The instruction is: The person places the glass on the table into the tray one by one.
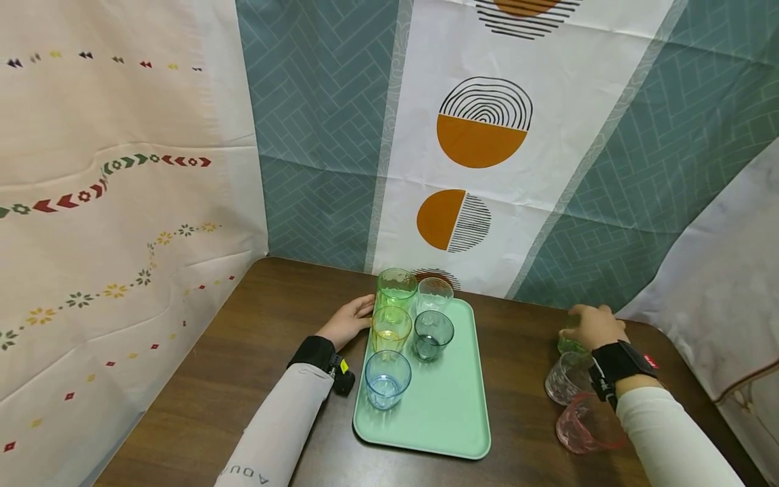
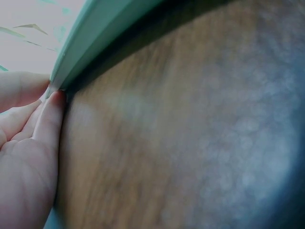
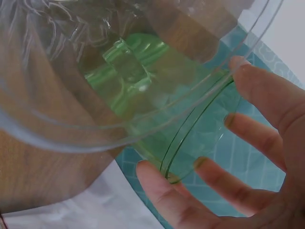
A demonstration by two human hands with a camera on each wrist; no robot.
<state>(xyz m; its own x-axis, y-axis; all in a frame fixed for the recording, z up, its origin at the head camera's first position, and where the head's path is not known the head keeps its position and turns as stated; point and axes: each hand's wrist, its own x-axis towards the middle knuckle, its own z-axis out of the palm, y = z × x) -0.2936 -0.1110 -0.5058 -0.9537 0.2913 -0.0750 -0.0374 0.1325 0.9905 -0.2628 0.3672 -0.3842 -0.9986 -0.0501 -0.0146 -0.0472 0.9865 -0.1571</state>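
Observation:
My left hand [image 1: 349,320] is at the left edge of a mint green tray [image 1: 450,406]. In the left wrist view, its thumb and a finger pinch the tray's rim [image 2: 76,52]. Far to the right, my right hand [image 1: 596,327] grips a green glass [image 1: 571,343] by its rim. The right wrist view shows the fingers spread around that rim, the glass standing on the table. Just in front of it are a clear glass [image 1: 562,382] and a pink glass [image 1: 578,429], the latter partly behind the forearm.
The tray carries several glasses: green [image 1: 395,287], clear [image 1: 435,292], yellow [image 1: 391,328], grey [image 1: 433,336] and blue [image 1: 387,382]. They fill its left and far parts. A brown wooden table [image 1: 262,352] lies beneath, with patterned cloths [image 1: 322,135] hanging behind and at the sides.

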